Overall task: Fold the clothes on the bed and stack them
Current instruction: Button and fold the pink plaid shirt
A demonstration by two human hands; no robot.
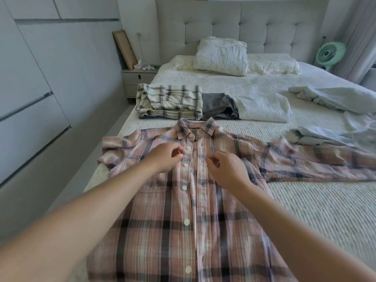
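- One pink plaid shirt [203, 200] lies flat and face up on the bed [315, 210], collar toward the headboard [234, 23], sleeves spread to either side.
- Seven white buttons show down its placket, as far as I can count.
- Two bare hands are over the chest of the shirt, one each side of the placket.
- The left hand [165, 158] has its fingers curled, pinching the placket edge just beside a button.
- The right hand [225, 170] is curled too, thumb and forefinger pinched together on the opposite edge.
- Beyond the collar sit three folded pieces in a row: a cream checked stack [169, 102], a grey garment [219, 106], a white one [264, 107].
- Two pale blue garments [329, 98] lie loose at the right.
- Two pillows [221, 55] rest against the headboard.
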